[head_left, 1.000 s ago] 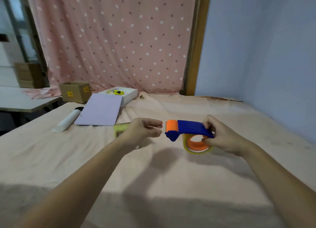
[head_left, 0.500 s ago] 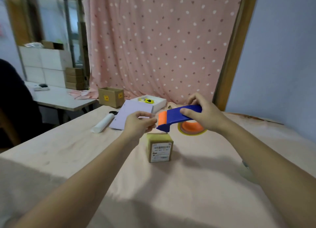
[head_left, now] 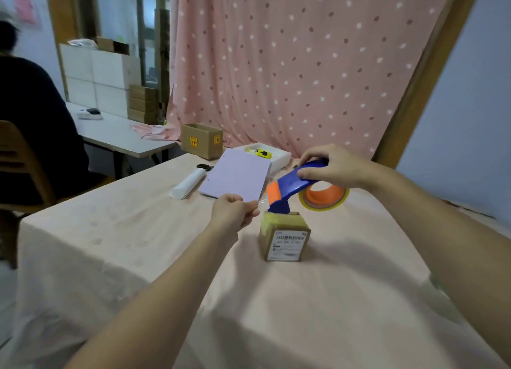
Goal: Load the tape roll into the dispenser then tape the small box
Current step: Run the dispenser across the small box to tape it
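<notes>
A small brown cardboard box [head_left: 284, 237] with a barcode label stands on the cloth-covered table [head_left: 276, 299]. Just above its far top edge is the blue and orange tape dispenser [head_left: 290, 187], its nose pointing down at the box. The clear tape roll on its orange hub [head_left: 325, 195] sits in the dispenser. My right hand [head_left: 331, 165] grips the dispenser's blue handle from above. My left hand [head_left: 235, 212], left of the box, pinches the free end of the clear tape drawn out from the dispenser's nose.
Behind the box lie a lilac sheet [head_left: 235, 179], a white paper roll [head_left: 188, 183], black scissors [head_left: 204, 166], a white tray [head_left: 276, 155] holding a yellow object, and an open cardboard box [head_left: 201, 140]. At left a person [head_left: 36, 125] sits at a white desk [head_left: 121, 133].
The view swung left and down, bringing the small box into sight. Both hands with the dispenser came down over the box, and the dispenser's nose tilted down onto its top.
</notes>
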`<action>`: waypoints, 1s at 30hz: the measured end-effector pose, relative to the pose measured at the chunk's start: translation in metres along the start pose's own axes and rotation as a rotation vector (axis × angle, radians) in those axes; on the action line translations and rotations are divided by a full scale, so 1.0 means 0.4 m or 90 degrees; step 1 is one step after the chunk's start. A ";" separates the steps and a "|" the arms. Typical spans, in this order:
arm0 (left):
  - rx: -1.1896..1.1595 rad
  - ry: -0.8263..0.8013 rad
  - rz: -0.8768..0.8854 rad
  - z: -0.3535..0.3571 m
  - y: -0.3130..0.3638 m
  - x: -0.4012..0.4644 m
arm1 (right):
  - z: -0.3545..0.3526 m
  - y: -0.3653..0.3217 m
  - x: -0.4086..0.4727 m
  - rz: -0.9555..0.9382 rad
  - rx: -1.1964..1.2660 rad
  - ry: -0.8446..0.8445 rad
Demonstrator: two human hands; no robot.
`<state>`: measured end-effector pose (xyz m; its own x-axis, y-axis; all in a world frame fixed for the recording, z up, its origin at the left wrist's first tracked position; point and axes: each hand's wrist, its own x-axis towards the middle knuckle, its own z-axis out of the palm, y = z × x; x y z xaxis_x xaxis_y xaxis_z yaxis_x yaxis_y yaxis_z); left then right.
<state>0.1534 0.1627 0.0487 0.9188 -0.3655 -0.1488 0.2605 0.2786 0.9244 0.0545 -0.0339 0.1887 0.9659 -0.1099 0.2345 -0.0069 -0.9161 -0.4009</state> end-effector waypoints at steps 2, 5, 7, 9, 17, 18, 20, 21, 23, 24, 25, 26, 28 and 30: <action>-0.005 -0.003 -0.008 -0.005 -0.020 0.010 | 0.005 0.007 0.010 0.001 -0.004 -0.017; -0.016 -0.016 -0.011 -0.004 -0.032 0.020 | 0.002 0.016 0.018 0.000 -0.001 -0.037; -0.020 -0.019 -0.019 -0.001 -0.034 0.021 | -0.005 0.019 0.022 -0.002 0.000 -0.046; -0.021 -0.026 -0.024 0.006 -0.034 0.018 | -0.011 0.020 0.026 -0.005 0.003 -0.052; -0.041 -0.020 -0.038 0.007 -0.051 0.026 | -0.007 0.026 0.047 0.005 -0.015 -0.087; -0.037 -0.016 -0.039 0.005 -0.058 0.027 | 0.002 0.025 0.050 0.003 -0.027 -0.092; -0.037 0.000 -0.047 0.000 -0.075 0.029 | 0.019 0.016 0.061 -0.005 -0.043 -0.098; -0.042 0.007 -0.052 -0.002 -0.082 0.030 | 0.025 0.009 0.068 -0.009 -0.048 -0.100; -0.059 0.013 -0.059 -0.008 -0.094 0.031 | 0.032 -0.005 0.085 -0.012 -0.067 -0.107; -0.068 0.014 -0.065 -0.010 -0.099 0.033 | 0.033 -0.013 0.093 -0.010 -0.078 -0.115; -0.079 0.014 -0.073 -0.012 -0.103 0.035 | 0.032 -0.021 0.101 -0.008 -0.089 -0.122; -0.089 0.014 -0.084 -0.012 -0.108 0.036 | 0.030 -0.028 0.107 -0.008 -0.098 -0.130; -0.105 0.011 -0.112 -0.008 -0.115 0.038 | 0.027 -0.038 0.118 -0.008 -0.115 -0.148; -0.115 0.001 -0.136 -0.001 -0.120 0.038 | 0.023 -0.045 0.127 -0.001 -0.127 -0.165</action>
<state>0.1550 0.1441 0.0017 0.8380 -0.4310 -0.3347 0.4967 0.3487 0.7948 0.1059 -0.0192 0.1996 0.9995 -0.0293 -0.0091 -0.0305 -0.9764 -0.2139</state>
